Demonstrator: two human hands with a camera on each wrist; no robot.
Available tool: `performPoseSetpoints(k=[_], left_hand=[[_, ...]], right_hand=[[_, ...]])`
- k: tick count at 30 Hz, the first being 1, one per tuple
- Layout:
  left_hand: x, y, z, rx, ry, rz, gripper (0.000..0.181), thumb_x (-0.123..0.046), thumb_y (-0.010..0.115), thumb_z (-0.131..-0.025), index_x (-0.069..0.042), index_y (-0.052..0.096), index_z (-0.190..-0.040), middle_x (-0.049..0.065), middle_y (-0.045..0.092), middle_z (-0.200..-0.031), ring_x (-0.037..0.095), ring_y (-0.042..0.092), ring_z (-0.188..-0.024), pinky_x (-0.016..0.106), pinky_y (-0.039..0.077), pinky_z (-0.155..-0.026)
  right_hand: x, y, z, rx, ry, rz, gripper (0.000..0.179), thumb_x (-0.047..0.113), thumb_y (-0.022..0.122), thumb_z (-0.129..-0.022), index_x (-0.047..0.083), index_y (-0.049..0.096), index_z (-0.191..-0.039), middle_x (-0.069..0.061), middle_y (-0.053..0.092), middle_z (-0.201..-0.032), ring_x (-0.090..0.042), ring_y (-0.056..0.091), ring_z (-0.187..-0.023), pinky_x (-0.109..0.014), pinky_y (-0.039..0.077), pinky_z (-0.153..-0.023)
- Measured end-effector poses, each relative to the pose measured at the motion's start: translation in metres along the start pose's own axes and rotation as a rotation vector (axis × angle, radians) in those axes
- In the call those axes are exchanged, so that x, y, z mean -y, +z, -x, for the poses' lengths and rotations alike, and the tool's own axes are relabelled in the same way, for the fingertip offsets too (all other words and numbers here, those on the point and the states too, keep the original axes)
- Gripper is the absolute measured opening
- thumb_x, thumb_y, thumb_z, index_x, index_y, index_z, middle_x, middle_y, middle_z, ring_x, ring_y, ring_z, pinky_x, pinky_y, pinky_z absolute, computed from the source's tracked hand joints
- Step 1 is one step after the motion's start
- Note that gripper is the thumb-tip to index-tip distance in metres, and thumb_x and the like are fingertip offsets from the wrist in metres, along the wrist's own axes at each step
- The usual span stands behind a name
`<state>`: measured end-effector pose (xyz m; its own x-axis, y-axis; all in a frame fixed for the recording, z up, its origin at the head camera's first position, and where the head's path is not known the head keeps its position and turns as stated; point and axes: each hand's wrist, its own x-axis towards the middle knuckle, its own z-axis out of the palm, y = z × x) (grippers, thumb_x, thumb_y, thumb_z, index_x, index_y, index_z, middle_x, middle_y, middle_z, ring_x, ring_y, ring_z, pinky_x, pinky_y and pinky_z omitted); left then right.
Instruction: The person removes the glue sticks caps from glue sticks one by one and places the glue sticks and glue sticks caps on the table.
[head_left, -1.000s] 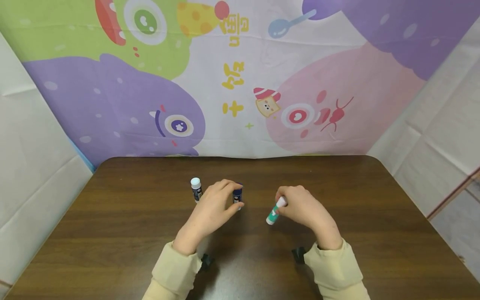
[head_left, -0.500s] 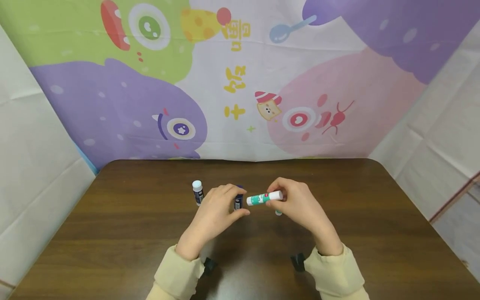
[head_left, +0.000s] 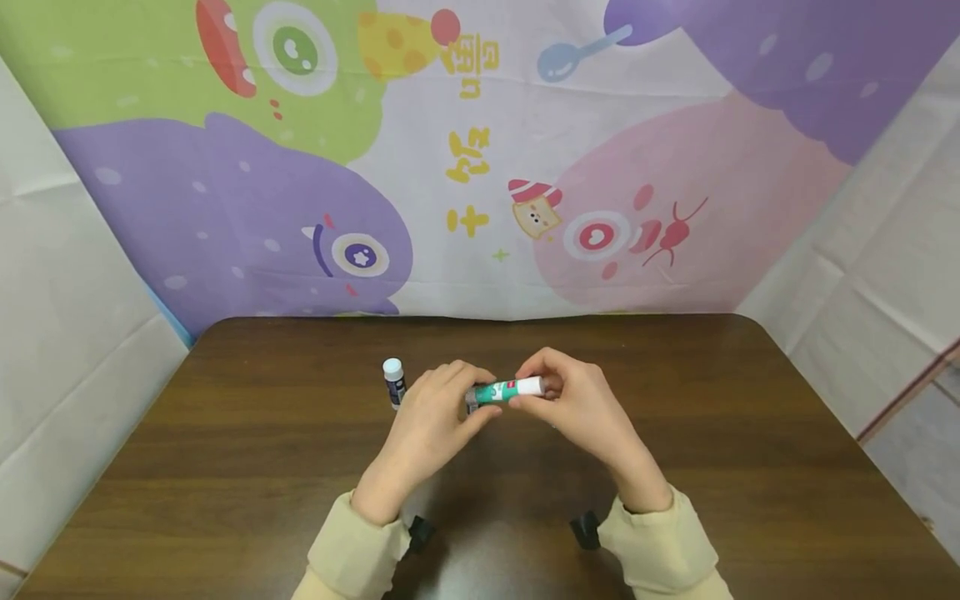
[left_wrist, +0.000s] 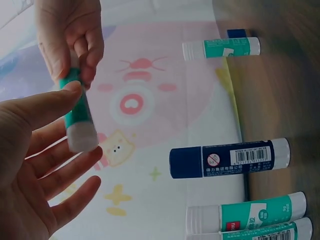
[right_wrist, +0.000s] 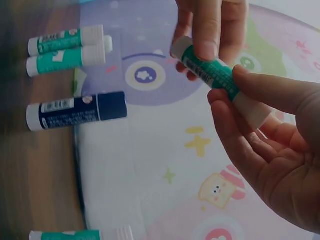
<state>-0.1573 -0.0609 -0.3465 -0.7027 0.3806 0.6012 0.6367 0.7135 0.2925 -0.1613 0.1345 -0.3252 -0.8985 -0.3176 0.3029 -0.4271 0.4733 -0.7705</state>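
A green glue stick point(head_left: 497, 391) with white ends lies nearly level between the two hands. My right hand point(head_left: 588, 408) pinches it near its white cap. At its other end, my left hand point(head_left: 427, 408) has thumb and fingers spread around it; in the left wrist view the thumb overlaps the stick, but firm contact cannot be told. A navy glue stick point(left_wrist: 230, 158) stands on the table, mostly hidden behind the held stick in the head view. Two green glue sticks point(right_wrist: 65, 47) stand beside it, and another green one point(left_wrist: 227, 48) stands on the other side.
A white-capped stick with a dark label point(head_left: 394, 384) stands left of my left hand. The brown wooden table point(head_left: 225, 467) ends at a printed cloth backdrop point(head_left: 465, 275). White cloth point(head_left: 67, 275) hangs at the sides.
My right hand has lifted the green glue stick, turned it level and carried it left to the left hand's fingers. The left hand has hardly moved.
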Motion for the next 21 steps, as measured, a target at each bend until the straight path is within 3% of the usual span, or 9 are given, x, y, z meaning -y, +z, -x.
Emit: performPoseSetpoints(k=[5,21], left_hand=[[-0.0031,-0.0003,0.0002,-0.018,0.006,0.034,0.022,-0.023,0.075,-0.074,-0.016,0.062,-0.090,-0.008,0.058,-0.082,0.008,0.050,-0.069,0.025,0.043,-0.067],[0.0028,-0.0034,0.0003,0.007,0.022,0.008,0.023,-0.018,0.077,-0.071,-0.016,0.063,-0.088,-0.006,0.060,-0.083,0.009,0.055,-0.073,0.027,0.044,-0.068]], right_hand=[[0.0006,0.0063,-0.0002,0.021,-0.029,-0.038,0.023,0.022,0.074,-0.074,0.013,0.060,-0.090,-0.001,0.064,-0.083,-0.009,0.058,-0.064,-0.022,0.046,-0.055],[0.0016,0.0063,0.0000,0.035,-0.070,0.026,0.019,0.016,0.074,-0.075,0.015,0.059,-0.086,0.004,0.065,-0.076,-0.008,0.053,-0.057,-0.021,0.040,-0.048]])
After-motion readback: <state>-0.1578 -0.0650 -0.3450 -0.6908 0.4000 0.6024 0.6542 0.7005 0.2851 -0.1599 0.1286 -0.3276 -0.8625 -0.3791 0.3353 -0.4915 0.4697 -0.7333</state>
